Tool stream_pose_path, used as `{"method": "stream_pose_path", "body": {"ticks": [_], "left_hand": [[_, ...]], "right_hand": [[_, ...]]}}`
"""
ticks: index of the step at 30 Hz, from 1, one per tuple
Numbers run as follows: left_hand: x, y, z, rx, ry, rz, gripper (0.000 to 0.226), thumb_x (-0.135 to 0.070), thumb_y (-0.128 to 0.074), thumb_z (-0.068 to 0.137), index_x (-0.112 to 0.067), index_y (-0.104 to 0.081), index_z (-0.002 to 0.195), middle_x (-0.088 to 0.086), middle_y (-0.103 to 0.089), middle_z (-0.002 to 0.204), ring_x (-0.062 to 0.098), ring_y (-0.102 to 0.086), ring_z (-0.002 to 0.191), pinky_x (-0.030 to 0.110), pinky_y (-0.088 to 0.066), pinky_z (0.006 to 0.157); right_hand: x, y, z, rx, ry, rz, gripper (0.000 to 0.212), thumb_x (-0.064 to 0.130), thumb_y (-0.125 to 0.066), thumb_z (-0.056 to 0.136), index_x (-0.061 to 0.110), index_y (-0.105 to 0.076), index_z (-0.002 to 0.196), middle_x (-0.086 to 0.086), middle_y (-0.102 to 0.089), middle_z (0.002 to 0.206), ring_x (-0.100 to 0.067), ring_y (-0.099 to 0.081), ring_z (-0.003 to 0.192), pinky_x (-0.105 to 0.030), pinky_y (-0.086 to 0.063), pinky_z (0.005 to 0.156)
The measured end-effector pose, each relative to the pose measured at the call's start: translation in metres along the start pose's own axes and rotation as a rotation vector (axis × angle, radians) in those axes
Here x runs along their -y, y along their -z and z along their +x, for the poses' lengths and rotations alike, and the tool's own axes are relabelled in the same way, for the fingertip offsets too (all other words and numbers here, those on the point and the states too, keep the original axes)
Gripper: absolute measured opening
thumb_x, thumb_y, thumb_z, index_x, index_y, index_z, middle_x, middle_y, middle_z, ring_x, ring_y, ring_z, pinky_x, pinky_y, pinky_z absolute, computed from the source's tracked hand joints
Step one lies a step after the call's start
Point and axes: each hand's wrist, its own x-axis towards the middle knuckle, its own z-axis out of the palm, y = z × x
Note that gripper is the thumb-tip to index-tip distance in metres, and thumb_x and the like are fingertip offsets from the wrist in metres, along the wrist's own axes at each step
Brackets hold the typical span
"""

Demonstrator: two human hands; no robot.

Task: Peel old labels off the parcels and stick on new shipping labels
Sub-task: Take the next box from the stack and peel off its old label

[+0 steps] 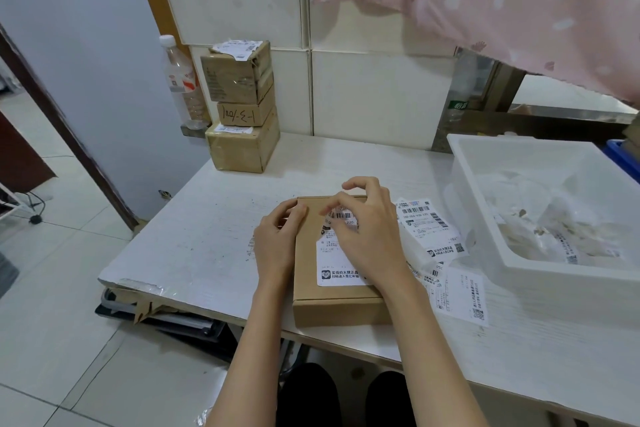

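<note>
Right hand (367, 236) pinches label (341, 262); left hand (277, 239) steadies parcel (332, 308).

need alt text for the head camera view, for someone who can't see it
A person's two hands work on a flat cardboard box on a white table: the left hand holds its left edge while the right hand picks at the white label on top. Loose labels lie to the right beside a white bin; three boxes are stacked against the wall.
</note>
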Motion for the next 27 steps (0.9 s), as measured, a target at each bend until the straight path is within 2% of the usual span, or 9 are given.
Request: {"method": "stream_pose_path", "body": {"ticks": [3, 4, 5, 7, 9, 11, 18, 22, 27], "left_hand": [[0.001, 0.001, 0.001, -0.004, 0.001, -0.011, 0.025, -0.04, -0.065, 0.088, -0.024, -0.075, 0.104, -0.009, -0.074, 0.094, 0.008, -0.068, 0.088, 0.028, -0.051, 0.077], [0.001, 0.001, 0.001, -0.007, 0.0, -0.013, 0.023, -0.038, -0.065, 0.089, -0.023, -0.075, 0.104, -0.009, -0.074, 0.094, 0.008, -0.068, 0.089, 0.028, -0.051, 0.078], [0.001, 0.001, 0.001, -0.009, -0.003, -0.012, 0.022, -0.037, -0.065, 0.09, -0.023, -0.075, 0.104, -0.009, -0.074, 0.093, 0.008, -0.068, 0.088, 0.028, -0.051, 0.077], [0.0, 0.001, 0.001, -0.011, 0.002, -0.018, 0.019, -0.032, -0.065, 0.091, -0.021, -0.075, 0.103, -0.009, -0.074, 0.092, 0.005, -0.067, 0.086, 0.026, -0.049, 0.076], [0.001, 0.0, 0.001, -0.013, 0.005, -0.028, 0.016, -0.028, -0.065, 0.092, -0.02, -0.075, 0.102, -0.009, -0.074, 0.09, 0.004, -0.067, 0.085, 0.023, -0.048, 0.075], [0.001, 0.0, 0.0, -0.018, 0.003, -0.026, 0.016, -0.027, -0.064, 0.093, -0.02, -0.075, 0.102, -0.009, -0.074, 0.09, 0.004, -0.067, 0.085, 0.023, -0.047, 0.075], [0.001, 0.001, 0.002, -0.022, -0.019, 0.016, 0.018, -0.03, -0.064, 0.093, -0.021, -0.075, 0.104, -0.011, -0.074, 0.093, 0.004, -0.067, 0.089, 0.027, -0.05, 0.079], [0.004, 0.0, 0.003, -0.016, -0.01, 0.017, 0.02, -0.034, -0.063, 0.093, -0.024, -0.075, 0.105, -0.012, -0.074, 0.095, 0.006, -0.067, 0.09, 0.029, -0.052, 0.079], [0.004, 0.0, 0.003, -0.007, -0.005, 0.013, 0.023, -0.041, -0.062, 0.09, -0.027, -0.075, 0.103, -0.012, -0.074, 0.096, 0.005, -0.066, 0.091, 0.027, -0.05, 0.08]], "right_hand": [[0.001, 0.003, 0.001, -0.026, -0.022, 0.198, 0.047, 0.006, -0.056, 0.077, 0.037, -0.07, 0.109, 0.015, -0.046, 0.112, -0.007, -0.045, 0.112, -0.038, -0.042, 0.098], [0.002, 0.005, 0.002, -0.033, -0.055, 0.248, 0.045, 0.007, -0.058, 0.077, 0.038, -0.071, 0.107, 0.015, -0.047, 0.108, -0.008, -0.046, 0.111, -0.038, -0.044, 0.097], [0.003, 0.004, 0.002, -0.049, -0.07, 0.252, 0.035, 0.01, -0.062, 0.077, 0.036, -0.073, 0.098, 0.013, -0.047, 0.102, -0.009, -0.046, 0.107, -0.039, -0.044, 0.095], [0.005, 0.0, 0.001, -0.109, -0.052, 0.073, 0.004, 0.026, -0.071, 0.074, 0.03, -0.069, 0.073, 0.01, -0.047, 0.087, -0.012, -0.045, 0.094, -0.037, -0.044, 0.087], [0.006, -0.005, -0.001, -0.043, -0.045, -0.144, 0.027, 0.049, -0.069, 0.068, 0.027, -0.056, 0.06, 0.012, -0.045, 0.077, -0.013, -0.041, 0.087, -0.03, -0.037, 0.085], [0.006, -0.009, -0.001, 0.045, -0.036, -0.245, 0.041, 0.059, -0.065, 0.066, 0.025, -0.046, 0.057, 0.012, -0.045, 0.072, -0.012, -0.038, 0.086, -0.028, -0.03, 0.086], [0.006, -0.002, 0.002, 0.155, -0.15, -0.102, 0.028, 0.032, -0.069, 0.076, 0.028, -0.05, 0.056, 0.013, -0.048, 0.066, -0.007, -0.043, 0.091, -0.027, -0.029, 0.091], [0.005, 0.001, 0.003, 0.097, -0.233, -0.015, 0.031, 0.023, -0.072, 0.071, 0.029, -0.049, 0.051, 0.012, -0.049, 0.061, -0.01, -0.047, 0.09, -0.035, -0.041, 0.089], [0.004, 0.001, 0.005, 0.059, -0.263, 0.04, 0.033, 0.014, -0.072, 0.067, 0.027, -0.049, 0.047, 0.011, -0.049, 0.058, -0.015, -0.051, 0.089, -0.042, -0.045, 0.086]]}}
